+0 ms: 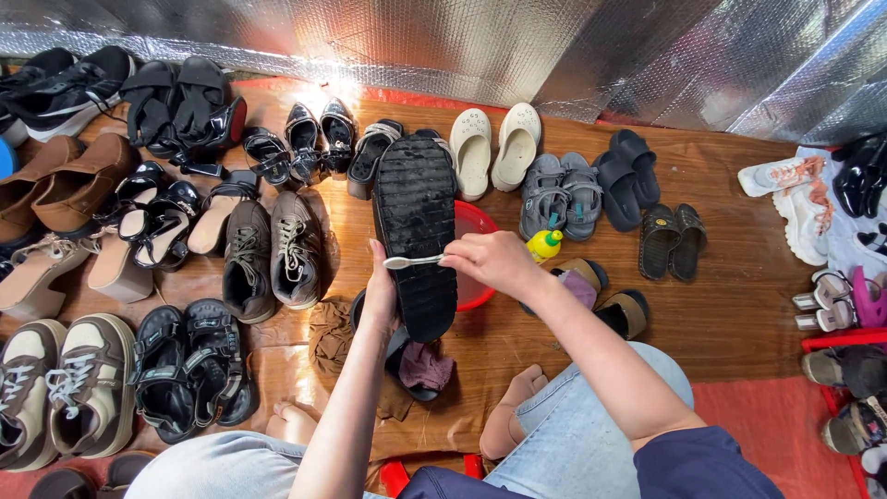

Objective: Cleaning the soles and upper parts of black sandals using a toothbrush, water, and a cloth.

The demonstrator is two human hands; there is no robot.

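Over red basin (476, 242) | left hand (380, 294) grips black shoe (416, 231); right hand (494, 261) brushes sole

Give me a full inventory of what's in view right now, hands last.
Black ridged shoe sole: one, black, held sole-up at centre.
White toothbrush: one, white, laid across the sole.
Red plastic basin: one, red, behind the sole.
Yellow squeeze bottle: one, yellow with green cap, right of the basin.
Cream clogs: pair, cream, back centre.
Grey sandals: pair, grey, right of the clogs.
Brown lace-up shoes: pair, brown, left of the sole.
Brown rag: one, brown, floor near the left forearm.
Wooden-look floor mat: one, brown, under everything.
Silver foil wall: silver, back.
Left hand: grips the sole's edge.
Right hand: holds the toothbrush.
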